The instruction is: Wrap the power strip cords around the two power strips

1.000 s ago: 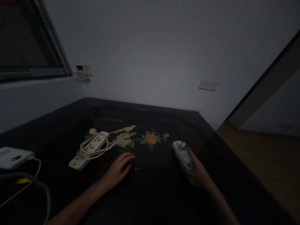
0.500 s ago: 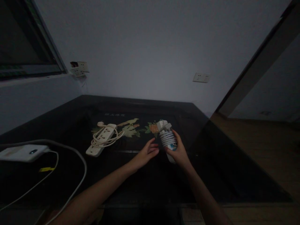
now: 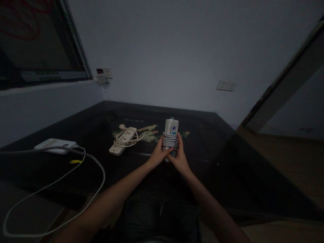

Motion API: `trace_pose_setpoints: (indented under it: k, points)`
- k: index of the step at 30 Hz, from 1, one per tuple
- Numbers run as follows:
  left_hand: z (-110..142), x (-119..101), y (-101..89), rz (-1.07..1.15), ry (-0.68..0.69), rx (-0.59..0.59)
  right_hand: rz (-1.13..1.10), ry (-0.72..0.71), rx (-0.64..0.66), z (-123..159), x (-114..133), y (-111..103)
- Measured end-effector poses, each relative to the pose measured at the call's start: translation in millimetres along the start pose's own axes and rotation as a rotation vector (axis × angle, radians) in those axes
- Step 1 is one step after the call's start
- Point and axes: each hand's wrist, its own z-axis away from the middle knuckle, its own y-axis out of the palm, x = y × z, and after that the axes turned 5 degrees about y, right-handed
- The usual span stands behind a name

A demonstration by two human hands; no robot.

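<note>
Clamping fingers of left hand [image 3: 157,155] and right hand [image 3: 181,161] around cord-wound power strip [image 3: 169,139] over black table [image 3: 210,141]; facing pale far wall [image 3: 162,60], window [image 3: 43,44] left.

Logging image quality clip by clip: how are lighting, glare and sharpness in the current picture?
Head view: dim overall, the wall lighter than the black table; head view: thin glints on the table, no strong glare; head view: cord turns around the held white strip distinguishable, small detail too soft to read.
</note>
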Motion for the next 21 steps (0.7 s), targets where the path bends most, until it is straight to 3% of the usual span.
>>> trace_pose_setpoints:
  k: [4, 8, 10, 12, 17, 21]
  points:
    - [-6, -7, -3.2, 0.041, -0.002, 0.023, -0.109, -0.013, 0.043, -8, 5, -15]
    - [-8, -20, -9.6, 0.152, -0.110, 0.081, -0.099, -0.021, -0.172, -21, 2, -36]
    - [-6, -24, -14.8, 0.246, -0.202, 0.115, -0.070, -0.019, -0.211, -28, -5, -45]
    - [-4, -27, -20.4, 0.336, -0.279, 0.152, -0.055, 0.018, -0.090, -33, -13, -49]
    - [-1, -29, -31.4, 0.411, -0.345, 0.152, -0.105, 0.235, 0.377, -30, -29, -36]
    - [-4, -29, -38.0, 0.371, -0.315, 0.058, -0.123, 0.275, 0.468, -23, -28, -28]
